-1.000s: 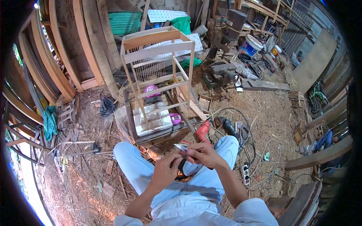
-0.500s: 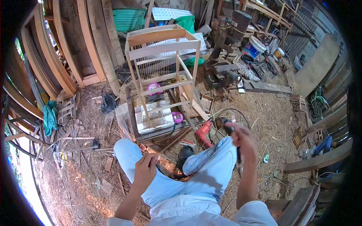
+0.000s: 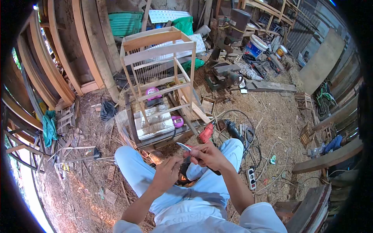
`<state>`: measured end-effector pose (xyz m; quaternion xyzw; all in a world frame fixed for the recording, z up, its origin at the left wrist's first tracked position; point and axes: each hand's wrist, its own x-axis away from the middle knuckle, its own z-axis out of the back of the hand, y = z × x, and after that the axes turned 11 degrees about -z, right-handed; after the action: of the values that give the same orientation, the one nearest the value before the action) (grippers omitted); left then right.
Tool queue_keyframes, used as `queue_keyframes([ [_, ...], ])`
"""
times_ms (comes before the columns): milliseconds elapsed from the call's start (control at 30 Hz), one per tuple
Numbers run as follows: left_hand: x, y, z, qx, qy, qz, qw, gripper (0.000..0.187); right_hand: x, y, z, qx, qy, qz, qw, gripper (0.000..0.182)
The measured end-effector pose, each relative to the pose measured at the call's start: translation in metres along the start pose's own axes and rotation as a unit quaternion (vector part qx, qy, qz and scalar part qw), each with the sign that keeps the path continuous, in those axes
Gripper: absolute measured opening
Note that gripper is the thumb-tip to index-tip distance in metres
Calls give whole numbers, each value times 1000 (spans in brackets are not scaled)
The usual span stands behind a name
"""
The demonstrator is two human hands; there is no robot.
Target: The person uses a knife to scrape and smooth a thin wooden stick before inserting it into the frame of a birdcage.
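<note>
My right hand (image 3: pixel 208 155) grips a knife (image 3: pixel 184 146) whose blade points left and up, above my knees. My left hand (image 3: pixel 167 174) is closed on a thin wooden stick (image 3: pixel 179 159) and sits just below and left of the blade, touching the right hand. Both hands hover over my lap in light blue trousers. In front of my knees stands a wooden cage frame (image 3: pixel 159 73) with thin bars, on a low platform (image 3: pixel 155 124).
A red power drill (image 3: pixel 206 133) and a black grinder (image 3: pixel 233 130) lie on the straw right of the platform. Two pink tape measures (image 3: pixel 177 121) rest by the frame. A power strip (image 3: pixel 251 178) and cables lie at right. Planks lean at left.
Half a second ago my hands were apart, the right one swung out to the right. Now they are together again over my lap, knife against the stick.
</note>
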<state>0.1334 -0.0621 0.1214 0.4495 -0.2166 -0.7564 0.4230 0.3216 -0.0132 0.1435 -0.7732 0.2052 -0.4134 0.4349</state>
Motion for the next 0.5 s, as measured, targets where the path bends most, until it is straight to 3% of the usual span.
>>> queue_keyframes([
  [33, 2, 3, 1, 30, -14, 55, 998, 10, 1, 2, 1, -1, 14, -7, 1000, 23],
  [167, 4, 6, 3, 68, -14, 99, 993, 8, 6, 2, -2, 14, 58, -13, 998, 20],
  [233, 14, -9, 7, 48, 51, 52, 996, 6, -3, 23, 33, -11, 262, 106, 959, 18],
  [300, 30, -19, 31, 21, 31, 93, 995, 6, 22, -3, 72, -63, 343, 77, 934, 18],
  [367, 34, -24, 46, -16, 1, 149, 989, 5, 34, -3, 105, -130, 307, 115, 936, 30],
  [500, 12, -13, 16, -11, 57, 104, 993, 6, 19, 6, 42, -55, 208, 65, 974, 33],
])
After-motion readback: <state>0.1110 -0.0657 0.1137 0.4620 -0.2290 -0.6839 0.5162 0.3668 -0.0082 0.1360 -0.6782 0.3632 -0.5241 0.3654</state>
